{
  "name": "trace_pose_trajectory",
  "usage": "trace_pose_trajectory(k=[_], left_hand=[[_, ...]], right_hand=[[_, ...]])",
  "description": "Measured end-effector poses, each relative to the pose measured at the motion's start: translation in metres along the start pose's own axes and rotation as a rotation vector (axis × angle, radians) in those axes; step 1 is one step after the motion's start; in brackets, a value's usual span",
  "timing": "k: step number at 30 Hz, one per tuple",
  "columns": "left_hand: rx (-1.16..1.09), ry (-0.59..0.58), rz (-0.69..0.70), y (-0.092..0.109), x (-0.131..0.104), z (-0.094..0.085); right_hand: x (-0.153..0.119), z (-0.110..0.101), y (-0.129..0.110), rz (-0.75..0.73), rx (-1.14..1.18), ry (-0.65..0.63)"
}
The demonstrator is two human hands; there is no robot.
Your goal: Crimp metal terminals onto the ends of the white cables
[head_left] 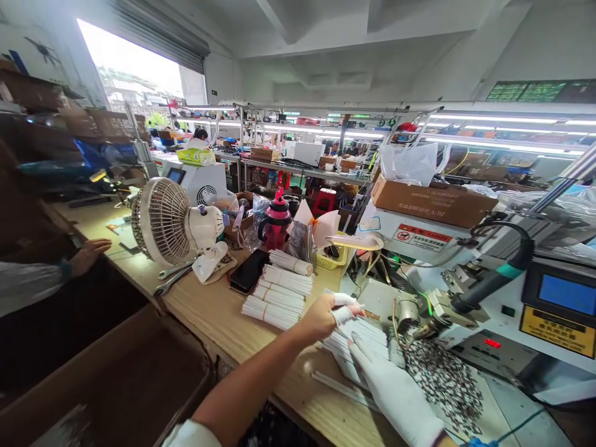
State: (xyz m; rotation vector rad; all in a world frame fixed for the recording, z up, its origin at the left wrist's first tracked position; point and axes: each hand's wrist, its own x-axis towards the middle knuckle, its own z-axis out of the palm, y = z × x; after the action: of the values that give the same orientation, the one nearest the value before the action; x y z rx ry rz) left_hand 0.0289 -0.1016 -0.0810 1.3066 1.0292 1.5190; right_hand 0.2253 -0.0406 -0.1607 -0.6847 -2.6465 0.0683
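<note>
My left hand point(326, 318), bare except for white wraps on the thumb and a finger, reaches over the bench with its fingertips pinched together. What sits in the pinch is too small to make out. Nearby, my right hand point(386, 379), in a white glove, lies with fingers stretched over a loose bunch of thin white sticks or wires point(372, 334). Several banded bundles of the same white lengths point(279, 297) lie left of my hands. A heap of small metal pieces point(444, 385) spreads right of the glove, below a soldering-type machine point(465, 304).
On the bench point(218, 323) stand a fan point(162, 220), a pink bottle point(277, 223), a black phone point(249, 272) and wrenches point(174, 279). A yellow basket point(331, 257) is behind. Below left is an open cardboard box point(116, 379). Another person's hand point(90, 254) rests at the far left.
</note>
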Motion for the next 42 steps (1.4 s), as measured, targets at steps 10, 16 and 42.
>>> trace_pose_trajectory(k=[10, 16, 42], left_hand=[[-0.244, 0.263, 0.025, 0.011, -0.005, -0.029], [-0.244, 0.249, 0.011, 0.006, -0.002, -0.023], [0.473, -0.397, -0.420, -0.030, 0.030, 0.041]], right_hand=[[0.017, -0.040, -0.038, 0.021, -0.415, -0.407], [0.009, -0.048, -0.041, -0.004, -0.349, -0.276], [-0.009, -0.087, 0.048, 0.483, 0.084, -0.030]])
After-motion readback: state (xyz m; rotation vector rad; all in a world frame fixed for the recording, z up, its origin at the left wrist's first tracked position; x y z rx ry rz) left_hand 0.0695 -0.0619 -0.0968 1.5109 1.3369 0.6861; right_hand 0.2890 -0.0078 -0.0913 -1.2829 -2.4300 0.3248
